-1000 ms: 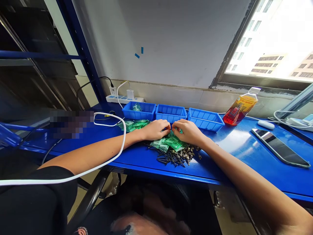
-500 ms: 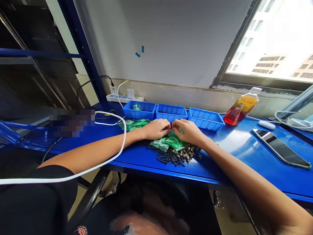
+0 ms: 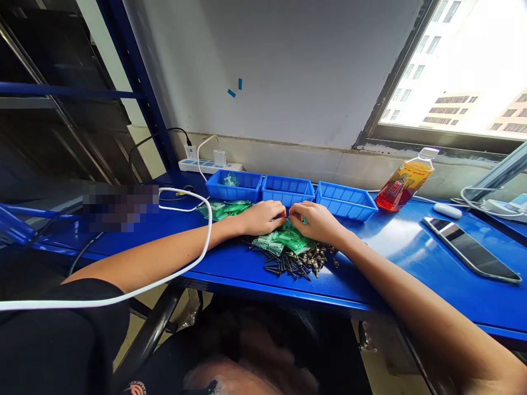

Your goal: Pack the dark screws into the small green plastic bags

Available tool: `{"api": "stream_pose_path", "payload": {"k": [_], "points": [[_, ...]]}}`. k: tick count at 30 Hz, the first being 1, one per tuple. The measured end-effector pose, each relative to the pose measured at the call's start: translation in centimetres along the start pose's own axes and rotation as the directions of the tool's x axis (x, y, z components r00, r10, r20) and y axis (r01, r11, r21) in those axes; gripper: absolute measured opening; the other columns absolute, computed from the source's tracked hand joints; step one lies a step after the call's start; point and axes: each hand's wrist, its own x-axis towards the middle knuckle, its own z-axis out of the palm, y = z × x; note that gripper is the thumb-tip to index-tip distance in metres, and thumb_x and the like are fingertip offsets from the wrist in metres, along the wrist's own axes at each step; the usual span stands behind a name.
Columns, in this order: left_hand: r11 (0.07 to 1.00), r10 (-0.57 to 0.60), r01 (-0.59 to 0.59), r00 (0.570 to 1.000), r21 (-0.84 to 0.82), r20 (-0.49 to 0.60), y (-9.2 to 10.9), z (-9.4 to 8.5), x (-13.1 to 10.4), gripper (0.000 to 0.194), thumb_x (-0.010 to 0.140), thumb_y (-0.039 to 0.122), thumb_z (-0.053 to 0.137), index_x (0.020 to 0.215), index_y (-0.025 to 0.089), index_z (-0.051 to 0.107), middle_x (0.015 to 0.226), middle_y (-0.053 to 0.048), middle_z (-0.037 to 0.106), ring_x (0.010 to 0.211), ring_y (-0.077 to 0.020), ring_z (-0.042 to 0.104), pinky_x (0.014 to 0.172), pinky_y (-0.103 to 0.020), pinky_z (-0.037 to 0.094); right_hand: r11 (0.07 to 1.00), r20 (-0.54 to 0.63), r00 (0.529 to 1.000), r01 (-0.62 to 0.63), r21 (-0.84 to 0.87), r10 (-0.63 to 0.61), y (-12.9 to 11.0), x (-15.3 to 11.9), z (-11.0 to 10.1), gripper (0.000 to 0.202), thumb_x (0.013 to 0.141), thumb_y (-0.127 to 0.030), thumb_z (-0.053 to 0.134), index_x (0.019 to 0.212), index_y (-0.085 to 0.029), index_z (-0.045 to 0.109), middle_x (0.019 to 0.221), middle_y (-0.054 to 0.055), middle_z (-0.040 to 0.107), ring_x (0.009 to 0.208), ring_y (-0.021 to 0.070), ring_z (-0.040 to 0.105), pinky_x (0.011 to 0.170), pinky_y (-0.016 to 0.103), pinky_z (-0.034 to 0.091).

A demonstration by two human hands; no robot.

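Note:
My left hand [image 3: 265, 215] and my right hand [image 3: 309, 218] meet almost fingertip to fingertip over the blue table. Both have their fingers curled into a pinch; whatever lies between them is too small or hidden to name. Just under the hands are green-and-clear plastic packets [image 3: 284, 239], on top of a heap of dark screws and brassy metal fittings [image 3: 302, 262]. More green packets [image 3: 230, 209] lie behind my left wrist.
Three blue bins stand in a row behind the hands: a left bin [image 3: 247, 195] with a small packet inside, a middle bin [image 3: 288, 196] and a right bin [image 3: 349, 210]. A drink bottle [image 3: 401, 186] and a phone [image 3: 471, 249] are at right. A white cable [image 3: 208, 230] crosses over my left forearm.
The hands stay in nearly the same pinched pose over the packets. The whole view has shifted very slightly; nothing else visibly differs.

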Motion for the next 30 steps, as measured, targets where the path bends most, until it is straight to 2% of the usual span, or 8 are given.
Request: {"api": "stream_pose_path", "payload": {"k": [11,16,30], "points": [[1.0,-0.016,0.016,1.0,0.011,0.019,0.07,-0.05,0.06,0.019,0.09,0.025,0.04,0.084,0.016,0.055,0.085,-0.005,0.058,0.082,-0.0191,0.054,0.078,-0.031,0.042,0.999,0.007,1.0,-0.027,-0.019,0.027,-0.25,-0.01,-0.14,0.013,0.083,-0.017,0.051,0.088,-0.017,0.062,0.074,0.004,0.065,0.074,0.0172,0.059,0.066,0.026,0.038],[1.0,-0.015,0.015,1.0,0.014,0.02,0.03,-0.06,0.0,0.02,0.09,0.026,0.04,0.085,0.016,0.056,0.085,-0.005,0.058,0.082,-0.0191,0.054,0.078,-0.031,0.042,1.0,-0.002,1.0,0.005,-0.024,-0.005,-0.02,-0.01,0.05,0.014,0.085,-0.018,0.05,0.088,-0.016,0.063,0.075,0.005,0.066,0.074,0.0175,0.059,0.066,0.026,0.039],[1.0,-0.003,0.003,1.0,0.026,0.017,0.05,-0.07,0.05,0.019,0.09,0.025,0.04,0.083,0.015,0.056,0.084,-0.005,0.057,0.081,-0.0184,0.053,0.076,-0.031,0.042,0.999,-0.007,1.0,0.005,-0.039,-0.005,0.09,0.11,0.26,0.018,0.085,-0.015,0.046,0.078,-0.015,0.062,0.075,0.007,0.065,0.071,0.0158,0.058,0.065,0.025,0.039]]}}
